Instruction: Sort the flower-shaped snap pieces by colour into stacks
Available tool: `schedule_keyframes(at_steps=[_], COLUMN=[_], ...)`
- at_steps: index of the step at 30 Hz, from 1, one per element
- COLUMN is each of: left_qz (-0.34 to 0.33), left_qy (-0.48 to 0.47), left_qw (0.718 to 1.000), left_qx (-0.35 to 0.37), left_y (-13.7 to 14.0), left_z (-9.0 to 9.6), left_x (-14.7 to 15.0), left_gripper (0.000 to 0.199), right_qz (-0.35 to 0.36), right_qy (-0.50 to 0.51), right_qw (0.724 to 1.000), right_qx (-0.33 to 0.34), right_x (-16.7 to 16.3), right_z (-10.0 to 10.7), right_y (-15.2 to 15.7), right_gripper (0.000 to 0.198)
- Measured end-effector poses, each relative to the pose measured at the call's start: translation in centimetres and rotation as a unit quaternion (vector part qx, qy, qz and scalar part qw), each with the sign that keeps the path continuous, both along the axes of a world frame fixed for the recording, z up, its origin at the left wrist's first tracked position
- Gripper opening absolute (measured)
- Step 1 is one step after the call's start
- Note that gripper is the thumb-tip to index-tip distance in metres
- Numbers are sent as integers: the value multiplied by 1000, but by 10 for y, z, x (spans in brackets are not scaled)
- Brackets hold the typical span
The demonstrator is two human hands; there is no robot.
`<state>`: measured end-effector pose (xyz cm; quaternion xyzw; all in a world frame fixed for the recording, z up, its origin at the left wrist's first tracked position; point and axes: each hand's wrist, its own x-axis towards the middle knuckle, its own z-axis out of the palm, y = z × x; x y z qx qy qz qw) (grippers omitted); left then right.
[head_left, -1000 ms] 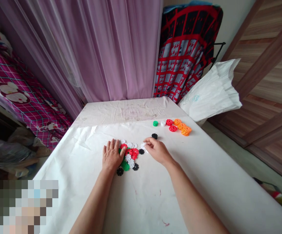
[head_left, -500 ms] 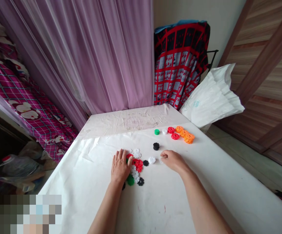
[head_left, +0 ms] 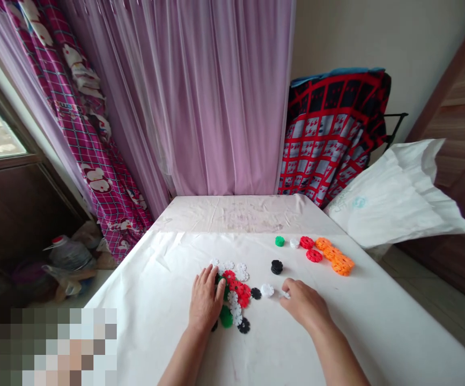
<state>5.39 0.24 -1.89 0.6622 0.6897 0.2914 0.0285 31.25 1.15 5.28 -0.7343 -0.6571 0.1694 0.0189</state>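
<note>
My left hand (head_left: 207,300) lies palm down with fingers stretched out, against the left edge of a loose group of flower-shaped plastic discs. In that group are red discs (head_left: 242,294), white discs (head_left: 235,308), a green disc (head_left: 226,317) and black discs (head_left: 243,325); my hand hides part of its left side. My right hand (head_left: 308,306) is closed in a pinch low over the cloth, with a white disc (head_left: 285,294) at its fingertips. Just left of it sits a small white stack (head_left: 267,290), beside a single black disc (head_left: 255,293).
Farther back stand a black stack (head_left: 277,267), a green stack (head_left: 279,241), a white stack (head_left: 294,243), red stacks (head_left: 314,255) and orange stacks (head_left: 342,265). White cloth (head_left: 163,311) covers the table. A white bag (head_left: 397,198) leans at its right edge.
The head view has shifted, so everything sits lower and farther right. My left hand has slid slightly left, uncovering more discs. My right hand has drawn a little nearer to me, still pinched.
</note>
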Motion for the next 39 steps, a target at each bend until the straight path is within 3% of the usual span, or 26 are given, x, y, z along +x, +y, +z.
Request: schedule_keyframes(at_steps=[12,32,36,39], left_qz=[-15,-28,-31,-29], left_qy=[-14,-33,-29,-27], left_qw=[1000,999,999,999], left_qx=[-22,-15,-19,-18], left_y=[-7,-5,-6,-5], left_z=[18,19,20,20], left_x=[3,2,2,2], left_gripper=[46,45,46,45], right_qz=[4,29,12,1], right_qy=[-16,-59,-29,41], right_qw=[999,997,999,999], right_qx=[-39,-47,-33,-22], right_x=[-8,-31,-26,-12], right_z=[10,24,22,16], right_y=[-5,-14,-14,-10], right_gripper=[29,28,28,16])
